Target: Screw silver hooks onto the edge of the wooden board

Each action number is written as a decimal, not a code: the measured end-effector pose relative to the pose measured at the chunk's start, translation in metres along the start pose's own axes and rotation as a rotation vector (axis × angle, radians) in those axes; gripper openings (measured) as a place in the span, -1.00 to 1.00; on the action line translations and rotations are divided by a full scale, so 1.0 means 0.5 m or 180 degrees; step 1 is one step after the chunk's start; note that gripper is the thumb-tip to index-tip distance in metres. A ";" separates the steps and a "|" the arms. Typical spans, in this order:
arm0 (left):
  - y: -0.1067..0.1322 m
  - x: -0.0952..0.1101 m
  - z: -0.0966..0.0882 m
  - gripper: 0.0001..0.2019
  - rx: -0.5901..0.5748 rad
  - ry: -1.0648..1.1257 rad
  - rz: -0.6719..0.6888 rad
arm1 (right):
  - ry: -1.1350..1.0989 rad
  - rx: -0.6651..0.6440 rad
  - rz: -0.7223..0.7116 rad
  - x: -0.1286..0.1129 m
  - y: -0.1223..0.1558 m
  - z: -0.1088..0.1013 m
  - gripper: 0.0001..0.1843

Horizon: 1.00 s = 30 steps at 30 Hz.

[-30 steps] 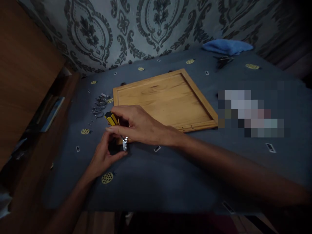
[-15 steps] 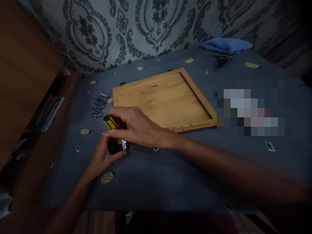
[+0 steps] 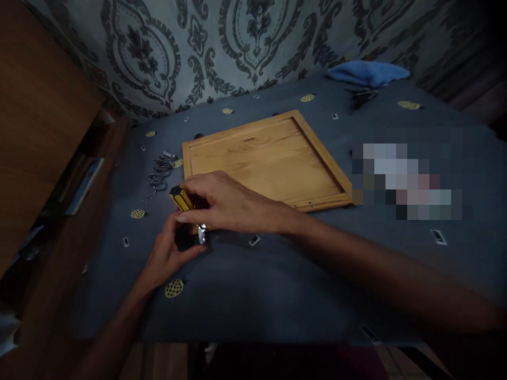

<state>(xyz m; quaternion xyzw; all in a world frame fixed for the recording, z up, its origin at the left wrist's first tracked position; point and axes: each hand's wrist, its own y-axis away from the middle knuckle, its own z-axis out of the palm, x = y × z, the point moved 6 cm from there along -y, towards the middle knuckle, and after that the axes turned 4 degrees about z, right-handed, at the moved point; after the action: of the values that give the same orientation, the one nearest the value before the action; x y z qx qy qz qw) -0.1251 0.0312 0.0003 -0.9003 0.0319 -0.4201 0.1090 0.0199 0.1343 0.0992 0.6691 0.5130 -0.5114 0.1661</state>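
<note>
My right hand [image 3: 229, 203] is wrapped round a screwdriver with a yellow and black handle [image 3: 180, 198], at the near left corner of a shallow wooden tray [image 3: 261, 161]. The tool's shaft is hidden under my fingers. My left hand [image 3: 170, 253] sits just below, its thumb and fingers pinched on a small shiny metal piece [image 3: 202, 234] held against the tray's corner. The tray lies flat on a dark blue cloth [image 3: 257, 285] with yellow spots.
A heap of small metal hooks and rings [image 3: 161, 171] lies left of the tray. A blue cloth bundle [image 3: 366, 73] and a dark tool [image 3: 361, 96] sit at the far right. A brown wooden cabinet [image 3: 35, 142] stands at the left; a patterned wall is behind.
The screwdriver handle has shifted slightly back and forth in my right hand. My left hand stays pinched at the same spot.
</note>
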 end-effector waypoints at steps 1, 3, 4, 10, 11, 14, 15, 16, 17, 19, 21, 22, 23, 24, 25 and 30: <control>0.000 -0.001 0.001 -0.36 -0.0018 -0.0003 -0.0012 | 0.0048 0.0010 -0.0013 0.001 0.000 0.000 -0.60; 0.002 -0.004 0.001 -0.36 -0.0028 -0.0013 -0.0057 | 0.0164 0.0053 -0.0068 0.002 0.000 0.001 -0.58; 0.002 -0.006 0.001 -0.35 -0.0024 -0.0013 -0.0078 | 0.0219 0.0078 -0.0097 0.002 0.000 0.002 -0.57; 0.000 0.002 0.001 -0.39 -0.0053 0.0055 -0.0053 | 0.0253 0.0161 -0.0162 0.000 0.002 0.005 -0.55; -0.001 0.004 0.002 -0.39 -0.0060 0.0060 -0.0067 | 0.0191 0.0252 -0.0134 0.000 0.001 0.001 -0.57; -0.005 0.009 0.002 -0.33 -0.0072 0.0108 -0.0131 | -0.0017 0.0582 0.0005 0.002 0.000 -0.017 -0.65; -0.005 0.011 0.003 -0.30 -0.0079 0.0139 -0.0138 | -0.0052 0.0649 0.0037 0.003 0.000 -0.022 -0.67; -0.006 0.011 0.003 -0.28 -0.0085 0.0166 -0.0133 | -0.0058 0.0674 0.0060 0.005 -0.001 -0.026 -0.68; -0.006 0.012 0.004 -0.27 -0.0100 0.0184 -0.0125 | -0.0043 0.0672 0.0066 0.006 -0.001 -0.028 -0.68; -0.005 0.011 0.004 -0.29 -0.0104 0.0180 -0.0108 | 0.0036 0.0597 0.0044 0.008 -0.001 -0.027 -0.67; -0.005 0.010 0.003 -0.31 -0.0071 0.0142 -0.0092 | 0.0139 0.0482 0.0011 0.010 -0.002 -0.022 -0.66; -0.005 0.010 0.002 -0.32 -0.0052 0.0124 -0.0091 | 0.0193 0.0432 -0.0001 0.011 -0.002 -0.019 -0.64; -0.006 0.011 0.001 -0.33 -0.0035 0.0113 -0.0095 | 0.0245 0.0395 -0.0008 0.011 -0.002 -0.016 -0.62; -0.006 0.011 0.001 -0.34 -0.0028 0.0109 -0.0100 | 0.0299 0.0373 -0.0002 0.012 -0.002 -0.014 -0.59; -0.006 0.012 0.001 -0.36 -0.0026 0.0108 -0.0103 | 0.0345 0.0362 0.0007 0.012 -0.002 -0.013 -0.57; -0.007 0.011 0.002 -0.39 -0.0064 0.0079 -0.0143 | 0.0351 0.0282 -0.0022 0.008 0.001 -0.010 -0.56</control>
<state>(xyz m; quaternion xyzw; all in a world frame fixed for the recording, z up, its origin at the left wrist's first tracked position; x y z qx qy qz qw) -0.1209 0.0340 0.0044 -0.8966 0.0171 -0.4332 0.0901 0.0227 0.1400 0.0978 0.7011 0.5006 -0.4967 0.1060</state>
